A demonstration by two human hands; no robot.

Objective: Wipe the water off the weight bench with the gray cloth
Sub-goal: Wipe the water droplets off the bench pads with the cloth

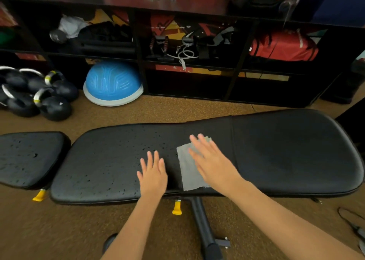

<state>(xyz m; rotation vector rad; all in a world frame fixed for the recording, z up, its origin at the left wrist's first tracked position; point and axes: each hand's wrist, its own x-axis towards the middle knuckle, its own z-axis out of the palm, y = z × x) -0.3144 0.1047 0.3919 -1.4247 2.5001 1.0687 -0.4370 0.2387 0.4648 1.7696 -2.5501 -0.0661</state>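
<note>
- Gray cloth (187, 167) is lying flat on the weight bench (286, 151), my right hand (213, 161) pressing it, fingers straight.
- My left hand (153, 172) is resting flat, fingers spread, on wet padding beside it.

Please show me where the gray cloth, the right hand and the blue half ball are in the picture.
gray cloth (187, 169): head view, on its bare left part beside the hand.
right hand (213, 161): head view, on the back of the hand.
blue half ball (112, 82): head view, on its dome.

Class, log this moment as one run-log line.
right hand flat on gray cloth | left hand open on weight bench | droplets left of cloth
</note>
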